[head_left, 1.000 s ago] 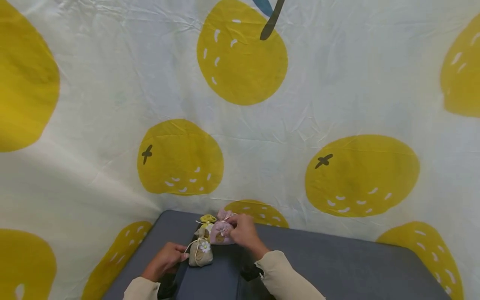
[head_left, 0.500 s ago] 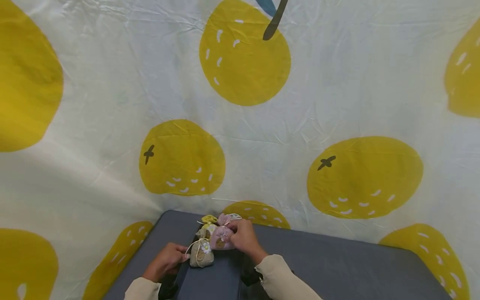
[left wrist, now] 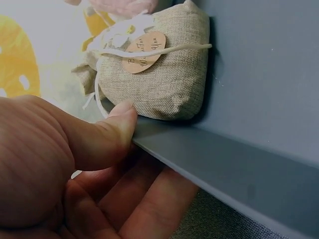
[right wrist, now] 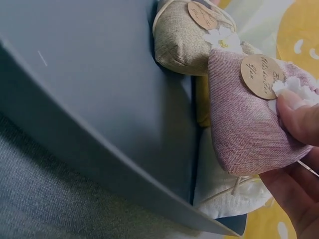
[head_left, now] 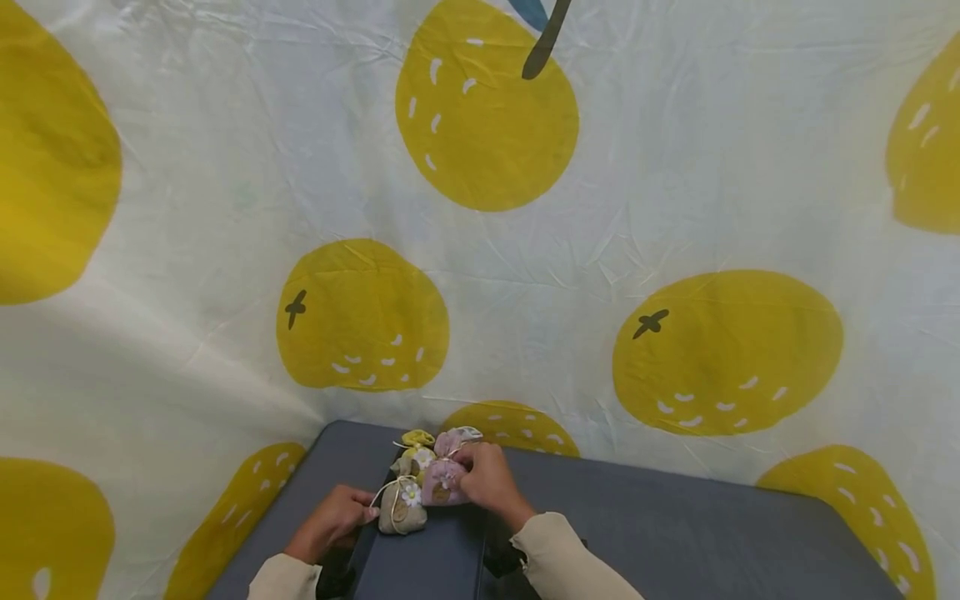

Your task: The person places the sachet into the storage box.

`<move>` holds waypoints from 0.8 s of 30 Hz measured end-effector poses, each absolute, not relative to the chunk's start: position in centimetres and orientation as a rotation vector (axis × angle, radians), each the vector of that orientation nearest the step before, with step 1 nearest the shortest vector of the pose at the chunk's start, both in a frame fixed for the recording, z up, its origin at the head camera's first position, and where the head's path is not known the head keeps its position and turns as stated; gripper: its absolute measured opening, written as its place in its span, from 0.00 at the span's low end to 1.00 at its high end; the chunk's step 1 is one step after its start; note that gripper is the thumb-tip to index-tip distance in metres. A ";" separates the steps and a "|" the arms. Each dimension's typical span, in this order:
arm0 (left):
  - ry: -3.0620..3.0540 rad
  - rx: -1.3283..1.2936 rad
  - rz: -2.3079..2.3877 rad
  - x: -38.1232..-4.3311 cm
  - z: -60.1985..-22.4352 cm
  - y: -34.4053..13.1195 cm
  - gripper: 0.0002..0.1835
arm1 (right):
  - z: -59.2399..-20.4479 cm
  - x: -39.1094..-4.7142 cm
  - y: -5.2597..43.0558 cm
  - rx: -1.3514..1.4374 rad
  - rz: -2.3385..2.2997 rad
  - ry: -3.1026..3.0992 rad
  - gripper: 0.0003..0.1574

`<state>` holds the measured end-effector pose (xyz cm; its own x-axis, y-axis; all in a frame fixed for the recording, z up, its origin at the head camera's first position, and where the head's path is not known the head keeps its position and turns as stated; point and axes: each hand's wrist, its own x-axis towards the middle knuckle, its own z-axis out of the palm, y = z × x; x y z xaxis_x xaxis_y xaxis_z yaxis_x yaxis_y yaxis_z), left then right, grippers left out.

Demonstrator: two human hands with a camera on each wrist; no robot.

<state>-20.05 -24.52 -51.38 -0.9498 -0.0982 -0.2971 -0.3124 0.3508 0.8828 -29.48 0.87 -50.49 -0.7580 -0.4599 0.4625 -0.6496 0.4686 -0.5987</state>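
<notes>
My right hand (head_left: 487,479) pinches a small pink drawstring sachet (right wrist: 244,119) with a round paper tag and white flower, thumb on the flower and fingers underneath. Below it in the right wrist view, a white sachet (right wrist: 214,184) and a sliver of a yellow one (right wrist: 202,99) lie in a shallow blue-grey box (head_left: 420,571). My left hand (head_left: 337,517) grips the box's left wall, thumb inside against the wall and fingers outside. Right by that thumb rests a beige linen sachet (left wrist: 154,79) with a tag and cord. In the head view the yellow sachet (head_left: 417,438) shows behind it.
The box sits on a dark grey padded table (head_left: 675,517). A white cloth (head_left: 525,333) printed with yellow fruit hangs right behind and to the left of the table. Bare box floor (left wrist: 269,64) shows nearer me than the sachets.
My right hand has brought the pink sachet slightly down and toward me, beside the beige one; the white sachet's top now shows behind it. My left hand keeps its hold on the box wall.
</notes>
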 end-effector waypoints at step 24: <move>2.444 -0.403 1.621 -20.2 -51.5 -24.2 0.17 | -46.0 -25.0 14.3 0.974 1.345 -2.975 0.28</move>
<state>-20.21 -24.16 -51.49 -0.9469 -0.1241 -0.2966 -0.3215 0.3687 0.8721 -25.00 14.32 -46.04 -0.8042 -0.5943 -0.0077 -0.3868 0.5331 -0.7525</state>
